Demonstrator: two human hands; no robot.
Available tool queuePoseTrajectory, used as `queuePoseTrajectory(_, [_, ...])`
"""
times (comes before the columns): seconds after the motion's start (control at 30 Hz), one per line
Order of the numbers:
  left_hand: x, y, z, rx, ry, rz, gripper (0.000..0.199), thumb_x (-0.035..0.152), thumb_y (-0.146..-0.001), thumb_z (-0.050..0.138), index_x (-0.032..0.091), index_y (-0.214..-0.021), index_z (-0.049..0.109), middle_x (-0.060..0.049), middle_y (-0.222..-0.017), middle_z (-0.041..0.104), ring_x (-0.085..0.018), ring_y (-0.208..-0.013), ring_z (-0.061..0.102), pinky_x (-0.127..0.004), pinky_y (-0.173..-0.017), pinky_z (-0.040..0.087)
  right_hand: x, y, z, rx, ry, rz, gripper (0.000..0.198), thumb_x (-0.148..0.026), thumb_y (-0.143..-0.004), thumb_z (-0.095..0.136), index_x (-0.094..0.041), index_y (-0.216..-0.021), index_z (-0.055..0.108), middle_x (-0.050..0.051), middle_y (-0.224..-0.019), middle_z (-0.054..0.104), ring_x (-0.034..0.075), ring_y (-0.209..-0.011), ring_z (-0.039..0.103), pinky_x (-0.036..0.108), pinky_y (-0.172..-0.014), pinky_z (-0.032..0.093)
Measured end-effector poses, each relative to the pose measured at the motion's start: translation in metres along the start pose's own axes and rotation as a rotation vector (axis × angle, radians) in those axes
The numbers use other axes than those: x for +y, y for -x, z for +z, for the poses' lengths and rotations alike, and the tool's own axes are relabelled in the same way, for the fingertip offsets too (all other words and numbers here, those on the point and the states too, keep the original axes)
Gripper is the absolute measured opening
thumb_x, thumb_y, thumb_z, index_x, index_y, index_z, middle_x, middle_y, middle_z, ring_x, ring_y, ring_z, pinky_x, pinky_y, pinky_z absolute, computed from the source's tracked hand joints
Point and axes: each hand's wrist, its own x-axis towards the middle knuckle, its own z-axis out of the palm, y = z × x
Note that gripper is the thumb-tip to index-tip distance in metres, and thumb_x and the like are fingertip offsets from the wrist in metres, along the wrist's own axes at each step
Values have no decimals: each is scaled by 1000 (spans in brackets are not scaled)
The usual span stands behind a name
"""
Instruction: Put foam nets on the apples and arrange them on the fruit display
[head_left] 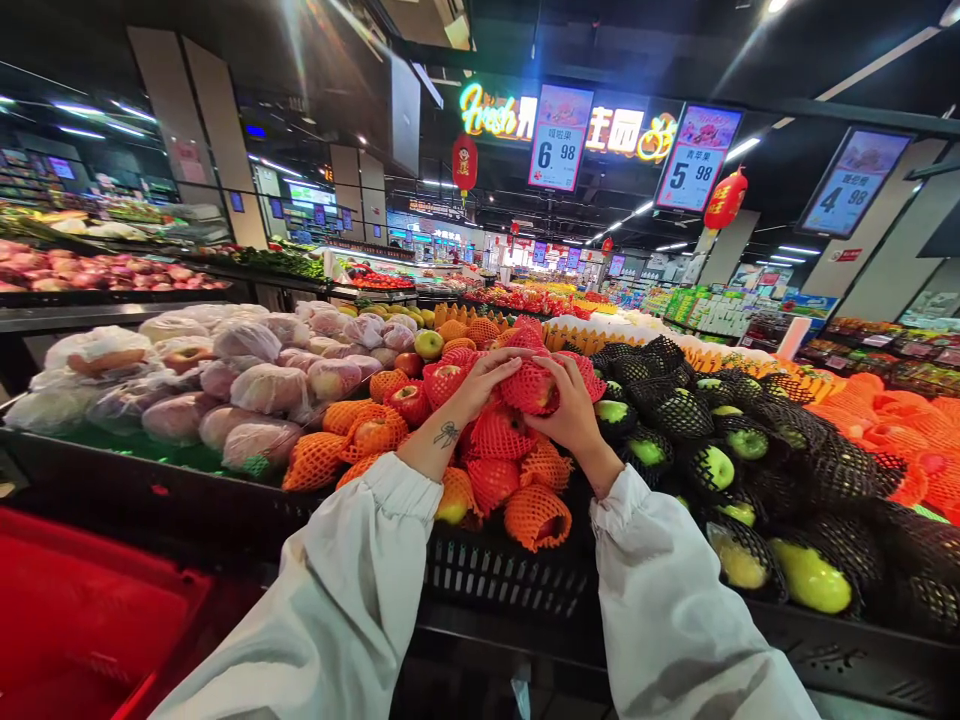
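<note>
Your left hand [480, 386] and right hand [571, 408] meet around one apple [529, 388] in a red net, just above the middle of the red pile [495, 484] in front of you. Each hand is curled only partway, as round fruit requires: the left lays its fingers over the top from one side, while the right closes on the other side with its thumb across the front. Held from both flanks, the apple should have little chance to roll; whether it is lifted fully clear of its neighbours, you cannot tell. The soft net probably serves to cushion fruit stacked this closely. Net colour seems to separate the kinds: orange nets [373, 437] beside the red, black nets [694, 415] around green fruit [808, 575] to the right, and clear wrapping on the bagged fruit [264, 442] to the left. A slatted crate [501, 585] along the front likely keeps the pile from spilling towards you. The red basket [82, 610] stands low at the left.
</note>
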Motion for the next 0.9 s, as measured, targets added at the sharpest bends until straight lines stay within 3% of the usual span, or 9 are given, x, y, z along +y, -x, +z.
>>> queuePoseTrajectory(0.17, [-2, 1, 1, -87, 94, -55, 47, 47, -71, 91, 21, -108, 79, -7, -118, 76, -29, -125, 64, -39, -109, 47, -1, 0, -1, 106, -16, -97, 83, -31, -68, 87, -29, -142, 50, 11, -137, 61, 37, -134, 55, 61, -119, 42])
queuePoseTrajectory(0.37, [-11, 0, -7, -193, 128, -224, 72, 65, -56, 93, 16, -108, 79, -13, -118, 78, -34, -118, 69, -44, -107, 48, 0, 1, -5, 206, 113, -227, 89, -43, -71, 88, -27, -148, 45, 13, -135, 64, 37, -124, 61, 59, -110, 48])
queuePoseTrajectory(0.57, [-6, 0, -6, -247, 106, -177, 81, 50, -52, 99, 18, -122, 74, -12, -126, 75, -34, -128, 63, -45, -113, 43, 0, -2, -6, 271, 216, -254, 88, -54, -73, 87, -24, -146, 48, 14, -130, 65, 36, -119, 62, 59, -104, 50])
queuePoseTrajectory(0.77, [-7, -7, -5, -83, 77, -20, 81, 31, -46, 102, 18, -118, 69, -9, -118, 74, -30, -120, 66, -47, -110, 46, 8, -4, -2, 230, 207, -81, 95, -68, -72, 83, -21, -148, 48, 17, -138, 58, 39, -128, 54, 62, -111, 42])
queuePoseTrajectory(0.9, [-3, -15, -11, 159, 88, 127, 80, 36, -53, 100, 19, -123, 63, -9, -121, 72, -28, -120, 66, -47, -110, 48, 17, -3, 0, 270, 186, 46, 108, -74, -69, 83, -17, -152, 43, 19, -142, 54, 40, -132, 51, 63, -113, 39])
